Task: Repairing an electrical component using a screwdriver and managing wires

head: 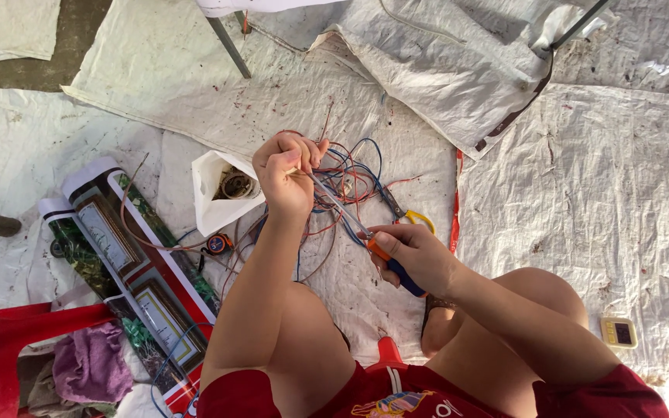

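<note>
Wearing red shorts (621, 391) and a red shirt (396, 396) carrying a multicoloured print with white letters across the front. Showing bare arms, bare knees and bare hands, left hand (288, 174) and right hand (416, 255), lacking gloves, rings, sleeves.

White woven tarps (582, 170) cover the floor. Rolled printed banners (118, 248) at left, red plastic stool (9, 340) with purple rag (90, 364). Small yellow device (619, 332) at right, possibly a meter. White bag (214, 193) holds a coil.
</note>
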